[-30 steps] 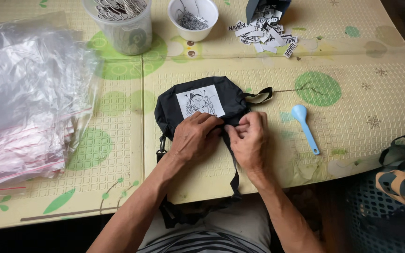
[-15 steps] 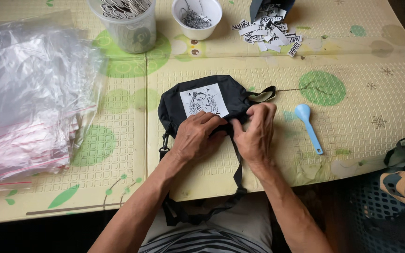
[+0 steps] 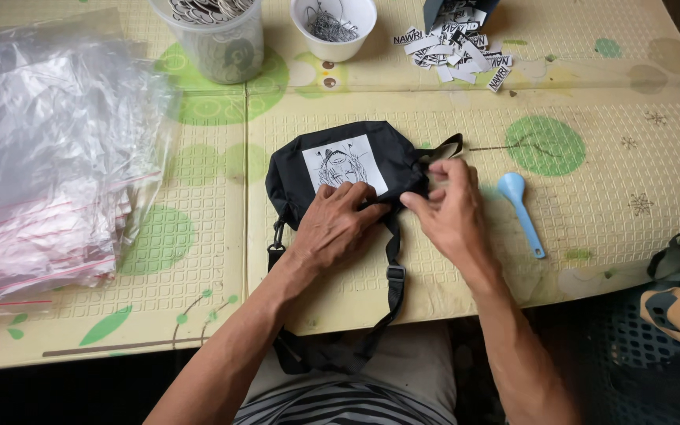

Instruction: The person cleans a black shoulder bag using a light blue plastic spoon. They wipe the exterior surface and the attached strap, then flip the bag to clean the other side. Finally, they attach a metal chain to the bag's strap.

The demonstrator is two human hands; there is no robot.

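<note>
Head view: white square label (image 3: 345, 164) on black bag (image 3: 387, 145).

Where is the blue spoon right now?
In the head view, the blue spoon lies on the mat right of the right hand, below the green circle.

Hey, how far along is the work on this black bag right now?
Looks done: the black bag lies flat on the table with its white printed patch facing up. In hand: the left hand presses the bag's lower edge while the right hand pinches at its right end. Left: the stack of clear plastic bags sits untouched, and the bag isn't in one.
</note>
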